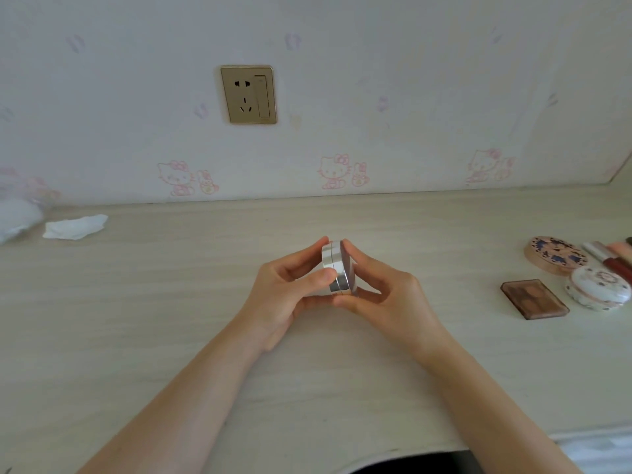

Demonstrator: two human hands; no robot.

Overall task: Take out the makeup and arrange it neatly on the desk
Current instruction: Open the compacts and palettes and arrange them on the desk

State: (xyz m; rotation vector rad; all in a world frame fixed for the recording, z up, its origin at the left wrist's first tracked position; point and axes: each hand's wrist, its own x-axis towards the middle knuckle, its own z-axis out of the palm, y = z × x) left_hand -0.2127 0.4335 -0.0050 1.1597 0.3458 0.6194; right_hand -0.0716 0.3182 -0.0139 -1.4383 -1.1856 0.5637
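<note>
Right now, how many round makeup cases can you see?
3: a silver case held in both hands, a patterned one and a white one at the desk's right side; others may lie out of view.

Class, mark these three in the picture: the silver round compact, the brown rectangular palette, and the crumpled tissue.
silver round compact [337, 268]: head view, on its ribbed metal rim between both hands.
brown rectangular palette [534, 299]: head view, centre of its lid.
crumpled tissue [75, 226]: head view, middle of the white sheet.
</note>
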